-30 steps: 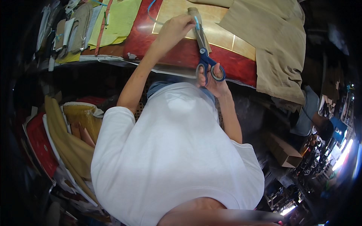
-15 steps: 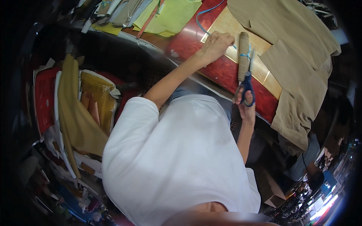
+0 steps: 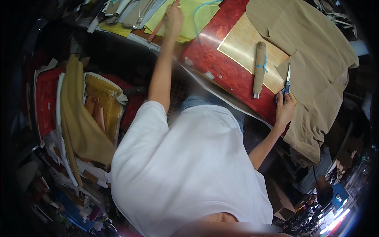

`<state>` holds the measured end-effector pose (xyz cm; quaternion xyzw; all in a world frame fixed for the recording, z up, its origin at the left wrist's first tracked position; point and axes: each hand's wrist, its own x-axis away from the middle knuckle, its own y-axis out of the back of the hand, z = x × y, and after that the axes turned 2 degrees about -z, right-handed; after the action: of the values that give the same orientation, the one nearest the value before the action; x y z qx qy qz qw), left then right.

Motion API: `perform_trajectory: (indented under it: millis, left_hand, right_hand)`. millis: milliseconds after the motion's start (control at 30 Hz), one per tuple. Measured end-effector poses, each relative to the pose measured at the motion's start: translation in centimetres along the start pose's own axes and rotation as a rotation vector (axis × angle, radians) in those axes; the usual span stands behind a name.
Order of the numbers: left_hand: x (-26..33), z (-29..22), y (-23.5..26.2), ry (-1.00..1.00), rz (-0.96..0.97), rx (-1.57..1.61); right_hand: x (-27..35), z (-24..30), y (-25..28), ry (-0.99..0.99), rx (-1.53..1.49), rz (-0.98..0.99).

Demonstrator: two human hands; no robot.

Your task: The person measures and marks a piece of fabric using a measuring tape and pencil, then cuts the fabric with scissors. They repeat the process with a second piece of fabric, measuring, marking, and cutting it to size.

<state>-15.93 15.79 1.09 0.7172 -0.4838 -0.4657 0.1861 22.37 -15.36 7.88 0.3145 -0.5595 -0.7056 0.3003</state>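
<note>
My left hand (image 3: 173,19) is over a yellow sheet (image 3: 195,17) at the far left of the table, on top of a thin orange-brown strip (image 3: 156,32). Its fingers are partly hidden, so their grip does not show. My right hand (image 3: 285,108) closes round the dark blue handles of a pair of scissors (image 3: 287,83), whose blades point away from me. A tan fabric roll (image 3: 259,73), tied with light blue string, lies left of the scissors. A loose blue cord (image 3: 195,25) curves across the yellow sheet onto the red surface.
Brown fabric (image 3: 316,71) covers the right of the red table (image 3: 217,65) and hangs over its edge. A pale gold-edged panel (image 3: 237,45) lies under the roll. Several rolls and sheets fill the back left. A red crate (image 3: 47,102) with draped olive cloth (image 3: 73,106) stands left.
My left hand has moved from beside the roll to the far left, leaving the cord lying loose. My right hand has shifted right with the scissors, away from the roll.
</note>
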Motion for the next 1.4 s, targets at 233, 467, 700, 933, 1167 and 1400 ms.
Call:
perform_trajectory:
  millis: [233, 467, 700, 933, 1167, 1400]
  left_hand:
    - [-2.7, 7.9, -5.2, 0.169, 0.281, -0.255]
    - [-3.4, 9.1, -5.5, 0.222, 0.206, -0.183]
    - [0.8, 6.3, 0.8, 0.446, 0.346, 0.314]
    - [8.3, 0.4, 4.1, -0.096, 0.512, 0.259]
    - [7.0, -0.8, 2.5, -0.205, 0.445, 0.174]
    - [4.2, -3.2, 3.1, 0.474, 0.272, 0.887]
  right_hand:
    - [1.3, 8.2, -3.8, 0.241, -0.396, 0.065]
    - [-0.5, 14.9, -7.0, 0.055, -1.119, 0.450]
    - [-10.0, 27.1, -9.7, 0.559, -1.153, 0.043]
    - [-10.0, 29.4, -9.5, 0.771, -0.756, 0.180]
    - [-4.4, 24.8, -11.0, 0.358, -1.010, 0.571]
    - [-2.9, 23.0, -8.4, -0.013, -1.483, 0.840]
